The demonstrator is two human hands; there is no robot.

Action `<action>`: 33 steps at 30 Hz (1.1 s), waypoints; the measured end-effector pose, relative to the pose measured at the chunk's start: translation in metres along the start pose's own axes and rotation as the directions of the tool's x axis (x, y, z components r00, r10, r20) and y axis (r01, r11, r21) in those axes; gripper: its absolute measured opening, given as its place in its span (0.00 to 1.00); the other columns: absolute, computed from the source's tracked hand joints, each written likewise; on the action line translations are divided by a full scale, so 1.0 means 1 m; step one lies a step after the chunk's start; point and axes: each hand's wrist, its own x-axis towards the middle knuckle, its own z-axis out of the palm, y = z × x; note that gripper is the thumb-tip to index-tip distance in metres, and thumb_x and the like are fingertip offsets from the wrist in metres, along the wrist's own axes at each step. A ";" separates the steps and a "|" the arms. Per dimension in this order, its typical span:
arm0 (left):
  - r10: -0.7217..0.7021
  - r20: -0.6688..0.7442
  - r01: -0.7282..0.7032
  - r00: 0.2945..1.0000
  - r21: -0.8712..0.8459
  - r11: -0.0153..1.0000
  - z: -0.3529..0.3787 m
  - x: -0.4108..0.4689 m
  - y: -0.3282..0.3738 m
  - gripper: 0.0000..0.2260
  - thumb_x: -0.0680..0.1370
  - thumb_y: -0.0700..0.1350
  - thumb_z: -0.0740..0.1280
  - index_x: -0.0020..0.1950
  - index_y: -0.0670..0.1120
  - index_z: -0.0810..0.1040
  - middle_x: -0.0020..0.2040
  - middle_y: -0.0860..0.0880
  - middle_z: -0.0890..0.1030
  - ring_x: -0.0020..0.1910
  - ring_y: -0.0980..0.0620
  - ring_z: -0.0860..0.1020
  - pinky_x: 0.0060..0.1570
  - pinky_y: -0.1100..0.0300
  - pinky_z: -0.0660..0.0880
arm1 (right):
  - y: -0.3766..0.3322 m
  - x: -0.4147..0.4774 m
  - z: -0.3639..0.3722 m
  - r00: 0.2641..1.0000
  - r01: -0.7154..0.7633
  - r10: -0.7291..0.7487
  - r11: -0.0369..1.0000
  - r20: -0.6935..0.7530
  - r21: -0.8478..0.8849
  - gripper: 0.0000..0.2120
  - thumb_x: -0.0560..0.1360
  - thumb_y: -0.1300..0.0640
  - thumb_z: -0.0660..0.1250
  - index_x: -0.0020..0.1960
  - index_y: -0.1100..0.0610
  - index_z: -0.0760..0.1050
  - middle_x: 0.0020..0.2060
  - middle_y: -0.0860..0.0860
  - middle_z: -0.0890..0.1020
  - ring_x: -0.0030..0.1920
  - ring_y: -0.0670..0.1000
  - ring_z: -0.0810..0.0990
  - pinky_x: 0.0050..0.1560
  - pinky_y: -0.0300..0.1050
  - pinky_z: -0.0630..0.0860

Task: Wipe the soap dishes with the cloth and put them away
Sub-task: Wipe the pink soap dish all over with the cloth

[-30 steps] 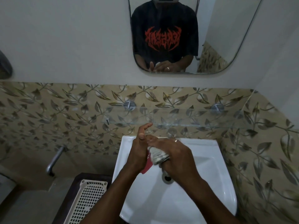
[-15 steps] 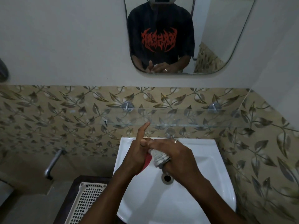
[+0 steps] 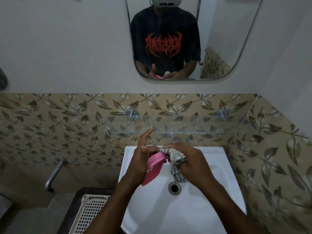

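Note:
A pink soap dish point(image 3: 154, 168) is held on edge over the white sink point(image 3: 211, 208) by my left hand point(image 3: 142, 159), whose index finger points up. My right hand point(image 3: 189, 162) grips a bunched grey checked cloth point(image 3: 176, 157) and presses it against the dish's upper right end. A tail of the cloth hangs down toward the drain point(image 3: 174, 187). Part of the dish is hidden behind my left palm.
A glass shelf point(image 3: 185, 125) runs along the tiled wall just above the sink. A cream perforated plastic basket point(image 3: 87, 215) sits on a dark stand at the lower left. A metal tap point(image 3: 54, 174) juts from the left wall. A mirror point(image 3: 219, 39) hangs above.
The pink dish has turned so much more of its face shows. My right hand with the cloth has shifted to the dish's upper end.

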 end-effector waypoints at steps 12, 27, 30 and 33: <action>0.119 0.058 -0.122 0.991 0.066 0.990 0.009 -0.008 0.031 0.22 0.68 0.46 0.77 0.56 0.41 0.73 0.51 0.42 0.85 0.52 0.43 0.83 0.53 0.44 0.79 | -0.012 -0.028 0.022 0.872 -0.376 0.479 0.785 -0.098 0.492 0.16 0.70 0.55 0.76 0.46 0.35 0.77 0.43 0.30 0.82 0.47 0.36 0.81 0.44 0.27 0.74; 0.303 -0.026 -0.212 0.953 0.655 0.725 0.006 -0.017 0.028 0.12 0.73 0.41 0.65 0.40 0.59 0.69 0.34 0.61 0.74 0.34 0.62 0.73 0.32 0.70 0.64 | -0.028 -0.026 0.006 0.899 0.173 -0.243 0.961 -0.365 -0.215 0.24 0.70 0.64 0.68 0.65 0.53 0.76 0.60 0.52 0.81 0.57 0.50 0.78 0.58 0.40 0.75; 0.320 -0.097 -0.208 0.942 0.579 0.789 0.011 -0.021 0.029 0.07 0.74 0.43 0.66 0.39 0.55 0.74 0.37 0.58 0.79 0.35 0.58 0.77 0.33 0.64 0.71 | -0.043 -0.028 0.010 0.859 0.284 -0.419 0.868 -0.295 -0.407 0.21 0.73 0.67 0.67 0.64 0.55 0.79 0.62 0.52 0.80 0.52 0.52 0.77 0.52 0.43 0.76; 0.310 -0.195 -0.161 0.930 0.543 0.824 0.015 -0.025 0.028 0.08 0.74 0.40 0.65 0.40 0.53 0.76 0.36 0.56 0.79 0.35 0.57 0.77 0.33 0.63 0.71 | -0.032 -0.031 0.013 0.871 0.243 -0.391 0.868 -0.296 -0.432 0.18 0.78 0.65 0.62 0.66 0.54 0.76 0.65 0.50 0.78 0.55 0.51 0.77 0.56 0.41 0.73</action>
